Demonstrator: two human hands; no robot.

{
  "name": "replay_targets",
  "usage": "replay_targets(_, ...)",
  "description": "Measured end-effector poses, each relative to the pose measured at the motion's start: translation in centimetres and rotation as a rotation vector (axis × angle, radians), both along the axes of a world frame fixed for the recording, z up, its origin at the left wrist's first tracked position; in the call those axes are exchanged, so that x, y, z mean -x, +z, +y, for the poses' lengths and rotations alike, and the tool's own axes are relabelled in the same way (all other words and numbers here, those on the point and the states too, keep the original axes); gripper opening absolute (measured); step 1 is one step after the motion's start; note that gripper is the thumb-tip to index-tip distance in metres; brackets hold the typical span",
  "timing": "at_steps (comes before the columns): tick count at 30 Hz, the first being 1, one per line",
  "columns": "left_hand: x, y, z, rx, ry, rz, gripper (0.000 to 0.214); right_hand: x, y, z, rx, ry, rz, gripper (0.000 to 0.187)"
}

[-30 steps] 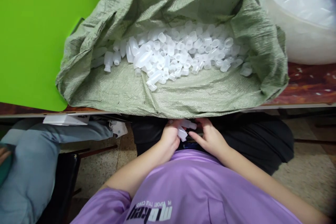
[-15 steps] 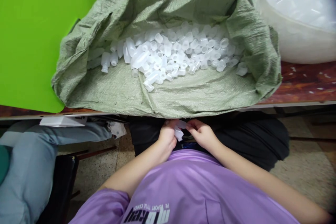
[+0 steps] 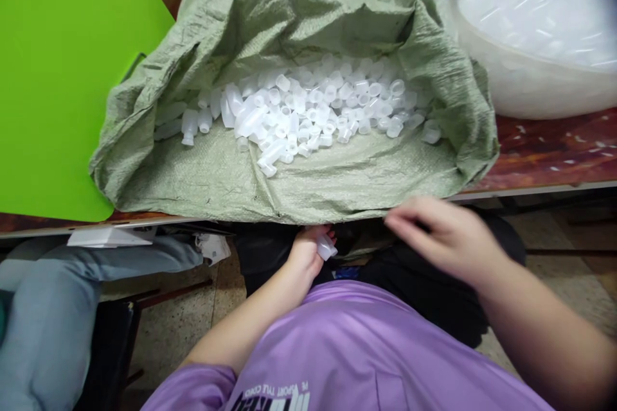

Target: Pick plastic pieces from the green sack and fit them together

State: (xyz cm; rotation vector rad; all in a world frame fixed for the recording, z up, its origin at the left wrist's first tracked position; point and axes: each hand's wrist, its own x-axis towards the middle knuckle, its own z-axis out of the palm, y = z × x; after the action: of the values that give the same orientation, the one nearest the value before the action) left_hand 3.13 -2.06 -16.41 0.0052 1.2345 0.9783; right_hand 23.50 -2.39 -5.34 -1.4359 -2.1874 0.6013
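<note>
Below the table edge, over the lap, my left hand [image 3: 308,249] is closed around a small translucent plastic bottle [image 3: 326,247]; part of it is hidden by my fingers. My right hand [image 3: 441,234] is raised at the bag's front right edge, its fingers bent and pointing left. Motion blurs that hand, and whether anything is between its fingertips cannot be made out. In front of both hands lies an open green woven sack [image 3: 207,176]. Many small translucent plastic bottles [image 3: 289,119] are piled inside its mouth, some lying on their sides and others showing round openings.
A large translucent tub [image 3: 525,74] heaped with white plastic pieces stands at the right on the reddish table [image 3: 540,148]. Small white scraps lie there. A bright green board [image 3: 62,90] covers the left side. Another person's leg [image 3: 62,308] is at lower left.
My right hand has left my left hand and moved right and up toward the table edge. One plastic piece formerly between the hands no longer shows. The view has shifted slightly.
</note>
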Motion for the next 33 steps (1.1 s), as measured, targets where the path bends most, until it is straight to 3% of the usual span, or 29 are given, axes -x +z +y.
replay_targets(2, 0.0, 0.2, 0.0, 0.018, -0.027, -0.029, 0.019, -1.0, 2.1, 2.2, -0.197, -0.302, -0.217, 0.022)
replay_targets(4, 0.0, 0.6, 0.1, 0.025, -0.048, -0.05, 0.02, -1.5, 3.0, 4.8, -0.168, -0.483, -0.493, 0.03)
replay_targets(7, 0.1, 1.1, 0.1, 0.018, -0.057, -0.1, 0.025, -1.7, 3.0, 7.6, -0.057, -0.556, -0.715, 0.04)
replay_targets(11, 0.6, 1.3, 0.0, 0.022, -0.061, -0.121, 0.021, -1.9, 2.3, 8.7, -0.052, -0.567, -0.737, 0.041)
replay_targets(18, 0.9, 1.5, 0.0, -0.03, -0.079, -0.137, 0.011, -2.7, 1.7, 8.2, -0.058, -0.499, -0.714, 0.04)
replay_targets(21, 0.9, 1.5, 0.0, -0.047, -0.099, -0.136, 0.008, -2.0, 2.1, 5.9, -0.19, -0.441, -0.426, 0.034)
replay_targets(23, 0.9, 1.4, 0.0, -0.056, -0.106, -0.141, 0.008, -1.1, 2.0, 3.4, -0.274, -0.254, -0.129, 0.028)
replay_targets(24, 0.8, 1.4, 0.0, -0.064, -0.11, -0.148, 0.008, -0.6, 1.7, 2.1, -0.259, -0.092, -0.034, 0.024)
replay_targets(26, 0.8, 1.4, 0.0, -0.085, -0.127, -0.169, 0.008, 0.6, 0.6, -0.2, -0.095, 0.194, -0.026, 0.02)
replay_targets(27, 0.8, 1.5, -0.1, -0.097, -0.141, -0.184, 0.009, 1.1, -0.3, -1.2, -0.025, 0.248, -0.066, 0.02)
replay_targets(30, 0.6, 2.0, -0.3, -0.13, -0.174, -0.213, 0.013, 2.7, -3.5, -2.9, 0.003, 0.127, -0.153, 0.021)
replay_targets(33, 0.5, 2.4, -0.6, -0.141, -0.181, -0.189, 0.014, 3.4, -6.4, -3.5, -0.065, 0.045, -0.098, 0.021)
